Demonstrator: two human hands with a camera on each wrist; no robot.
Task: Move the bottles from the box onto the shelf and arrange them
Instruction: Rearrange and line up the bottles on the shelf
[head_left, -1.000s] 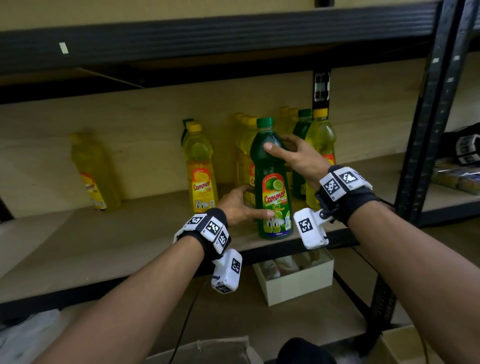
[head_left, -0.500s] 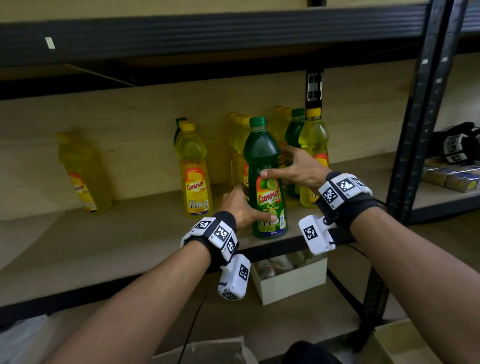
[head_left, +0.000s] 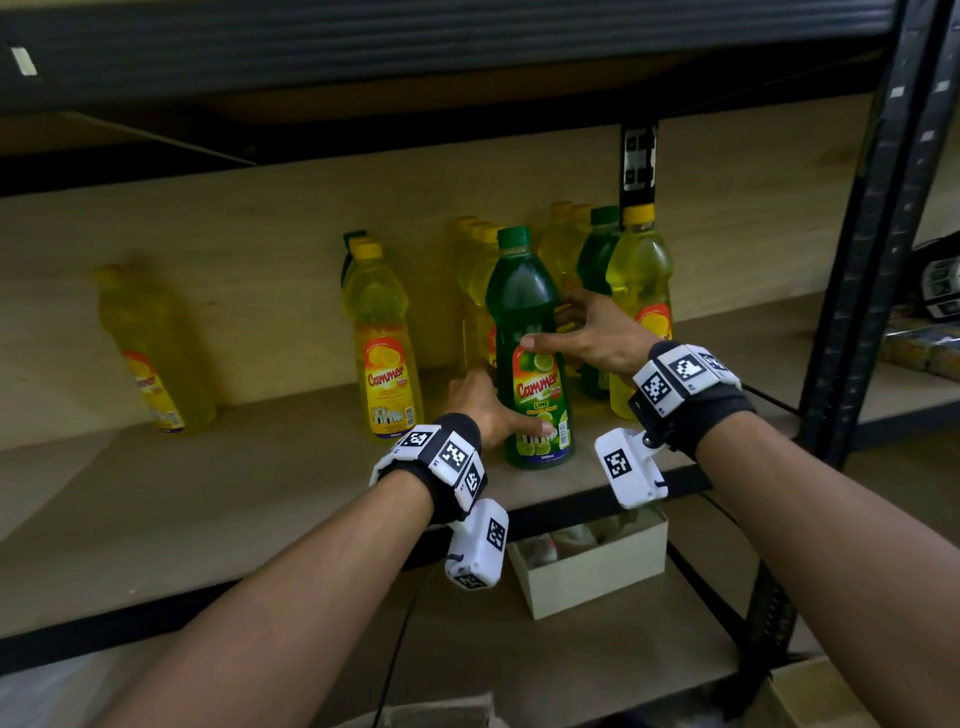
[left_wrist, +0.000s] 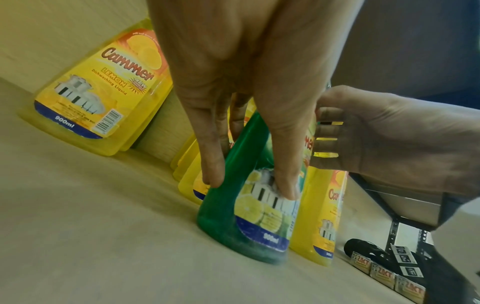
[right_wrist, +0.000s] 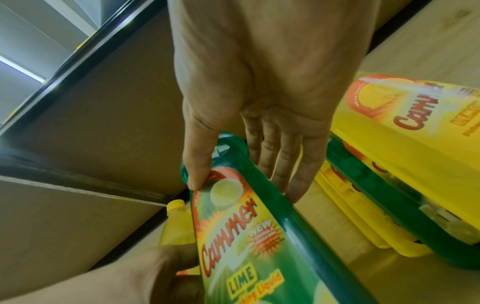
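Note:
A green lime bottle (head_left: 530, 312) with a green cap stands near the front edge of the wooden shelf (head_left: 208, 493). My left hand (head_left: 498, 410) grips its lower part, thumb on the front label and fingers round the side. My right hand (head_left: 571, 338) holds its middle, thumb across the top of the label and fingers behind. The left wrist view shows the bottle (left_wrist: 228, 205) with its base on the board, pinched by the left hand (left_wrist: 249, 181). In the right wrist view the bottle (right_wrist: 259, 236) sits between thumb and fingers of the right hand (right_wrist: 241, 185).
Yellow lemon bottles stand behind and beside: one to the left (head_left: 384, 353), one far left (head_left: 150, 353), one to the right (head_left: 641, 291) with a second green bottle (head_left: 597, 270) behind. A black post (head_left: 872, 234) bounds the right. A small cardboard box (head_left: 592, 582) sits on the lower shelf.
My right hand has slid down from the bottle's shoulder to the top of its label. The left hand has kept its hold near the base.

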